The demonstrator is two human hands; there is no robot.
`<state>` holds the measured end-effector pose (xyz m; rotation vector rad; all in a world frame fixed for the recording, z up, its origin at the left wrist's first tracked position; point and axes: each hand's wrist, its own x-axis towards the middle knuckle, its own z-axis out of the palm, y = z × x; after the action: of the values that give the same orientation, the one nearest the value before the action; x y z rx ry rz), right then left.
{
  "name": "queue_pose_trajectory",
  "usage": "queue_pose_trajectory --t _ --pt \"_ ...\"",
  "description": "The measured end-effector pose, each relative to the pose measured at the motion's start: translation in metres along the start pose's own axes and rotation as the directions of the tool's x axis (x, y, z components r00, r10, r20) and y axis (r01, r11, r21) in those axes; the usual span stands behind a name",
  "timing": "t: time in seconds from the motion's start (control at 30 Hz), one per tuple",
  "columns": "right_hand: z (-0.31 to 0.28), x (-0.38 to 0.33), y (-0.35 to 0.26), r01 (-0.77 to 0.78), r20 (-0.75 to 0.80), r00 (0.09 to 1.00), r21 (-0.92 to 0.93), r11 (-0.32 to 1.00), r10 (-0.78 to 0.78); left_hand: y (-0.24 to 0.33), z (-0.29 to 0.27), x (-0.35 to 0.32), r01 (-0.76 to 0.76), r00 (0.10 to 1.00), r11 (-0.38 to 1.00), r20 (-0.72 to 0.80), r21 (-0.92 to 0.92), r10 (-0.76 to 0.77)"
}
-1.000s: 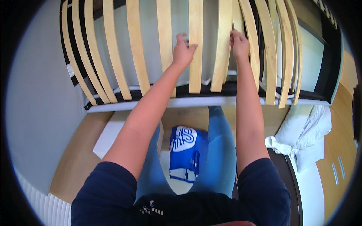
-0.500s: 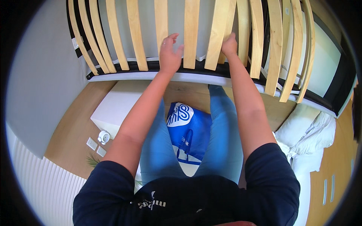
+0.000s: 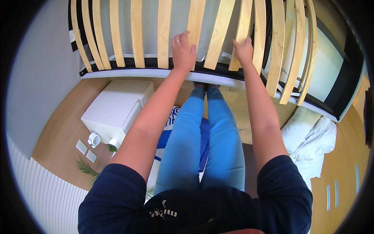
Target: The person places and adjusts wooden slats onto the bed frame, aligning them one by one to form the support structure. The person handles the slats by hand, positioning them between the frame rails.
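A bed base with bowed wooden slats fills the top of the head view, its slat ends along a black, white-edged frame rail (image 3: 156, 73). My right hand (image 3: 244, 51) is closed round the lower part of one slat (image 3: 243, 19), thumb on its left side and fingers at its right. My left hand (image 3: 183, 54) lies over the lower end of another slat (image 3: 196, 17), fingers extended and slightly bent, thumb apart. Between my hands stands one more slat (image 3: 219, 33), untouched. The lower end of the left-hand slat is hidden behind that hand.
A white bedside cabinet (image 3: 117, 97) stands at left, with a small white clock (image 3: 94, 139) and wall sockets (image 3: 81, 146) near it. A blue-and-white bag (image 3: 204, 136) lies partly hidden behind my legs. White bedding (image 3: 307, 136) is heaped at right. A grey panel (image 3: 43, 78) rises at far left.
My left hand has moved right onto a slat. The slat in my right hand, earlier overlapping its neighbour, now stands apart from it. My legs have come together, covering more of the bag.
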<state>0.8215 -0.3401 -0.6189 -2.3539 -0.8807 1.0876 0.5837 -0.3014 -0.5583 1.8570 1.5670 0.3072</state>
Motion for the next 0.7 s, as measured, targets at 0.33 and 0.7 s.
queue_pose_trajectory --t 0.33,0.7 --pt "-0.003 -0.002 0.009 0.029 -0.026 0.999 0.1 0.995 -0.027 0.038 0.07 -0.001 0.358 0.901 0.914 0.326 -0.191 -0.285" --pt "-0.011 0.006 0.017 0.022 -0.049 0.999 -0.012 1.0 -0.022 0.013 0.063 -0.016 0.252 0.899 0.957 0.402 -0.146 -0.175"
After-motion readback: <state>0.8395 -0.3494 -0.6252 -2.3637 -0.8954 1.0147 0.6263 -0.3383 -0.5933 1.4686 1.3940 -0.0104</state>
